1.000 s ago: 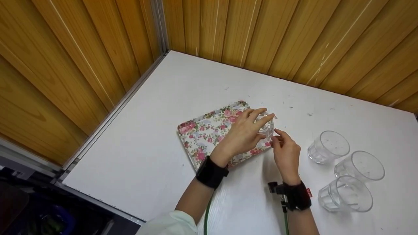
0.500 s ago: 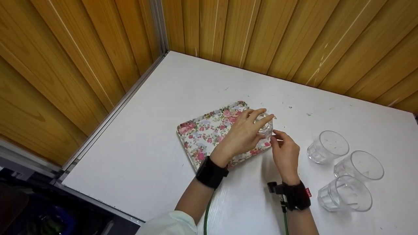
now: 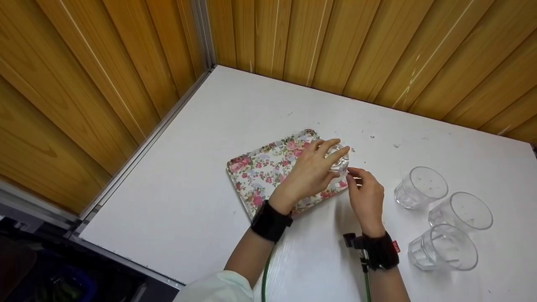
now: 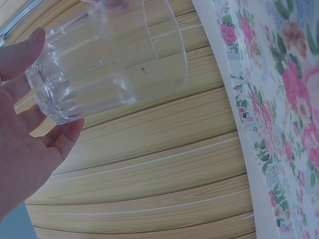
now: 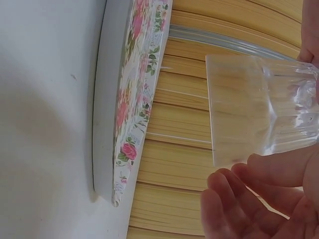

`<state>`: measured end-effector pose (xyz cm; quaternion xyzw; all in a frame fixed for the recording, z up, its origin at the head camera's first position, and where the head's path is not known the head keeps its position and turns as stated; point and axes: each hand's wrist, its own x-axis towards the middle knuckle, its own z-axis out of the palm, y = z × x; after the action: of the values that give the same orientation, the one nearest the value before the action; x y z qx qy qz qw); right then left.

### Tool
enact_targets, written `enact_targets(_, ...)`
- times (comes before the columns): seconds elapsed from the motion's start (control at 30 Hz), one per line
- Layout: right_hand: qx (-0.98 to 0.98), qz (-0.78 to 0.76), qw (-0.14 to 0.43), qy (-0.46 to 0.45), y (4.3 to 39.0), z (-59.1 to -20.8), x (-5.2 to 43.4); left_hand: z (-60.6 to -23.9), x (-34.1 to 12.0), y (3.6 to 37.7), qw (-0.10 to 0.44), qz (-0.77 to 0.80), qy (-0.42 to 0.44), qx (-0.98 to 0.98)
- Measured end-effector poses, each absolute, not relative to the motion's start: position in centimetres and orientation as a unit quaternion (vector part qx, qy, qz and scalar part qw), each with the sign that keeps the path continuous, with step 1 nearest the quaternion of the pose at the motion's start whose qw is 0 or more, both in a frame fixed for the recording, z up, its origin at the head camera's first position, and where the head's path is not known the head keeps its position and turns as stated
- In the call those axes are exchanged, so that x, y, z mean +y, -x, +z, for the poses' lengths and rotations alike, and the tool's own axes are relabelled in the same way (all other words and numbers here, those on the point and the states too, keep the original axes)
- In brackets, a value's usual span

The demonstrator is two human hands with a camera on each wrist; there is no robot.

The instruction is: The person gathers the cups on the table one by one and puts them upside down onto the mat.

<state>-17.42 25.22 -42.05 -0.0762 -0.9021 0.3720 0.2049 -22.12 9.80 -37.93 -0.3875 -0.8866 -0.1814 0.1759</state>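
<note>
My left hand [image 3: 308, 171] grips a clear drinking glass [image 3: 342, 162] from above, its fingers spread around the base. The glass is upside down, its rim facing the floral tray [image 3: 268, 167], and the left wrist view shows a gap between rim and tray. At the rim, my right hand [image 3: 367, 196] pinches with thumb and forefinger near the tray's right corner. In the right wrist view the thumb [image 5: 281, 167] lies along the glass's lower side, with the other fingers curled below it.
Three more clear glasses stand upright to the right: a far one [image 3: 420, 188], a middle one [image 3: 444, 218] and a near one [image 3: 423, 253]. The white table [image 3: 176, 201] meets wood-panelled walls [image 3: 356, 42] behind and at left. Green cables trail from both wristbands.
The glass and the right fingers at its rim have shifted very slightly left. The left hand keeps its grip, and the tray and other glasses stay in place.
</note>
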Motion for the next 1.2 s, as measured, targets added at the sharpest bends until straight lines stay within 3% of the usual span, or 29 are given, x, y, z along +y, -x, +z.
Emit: enact_targets(1.2, -0.906, 0.355, 0.215, 0.08, 17.36, -41.87, 25.19, -38.08, 9.4, 22.26, 0.153, -0.185, 0.376, -0.895)
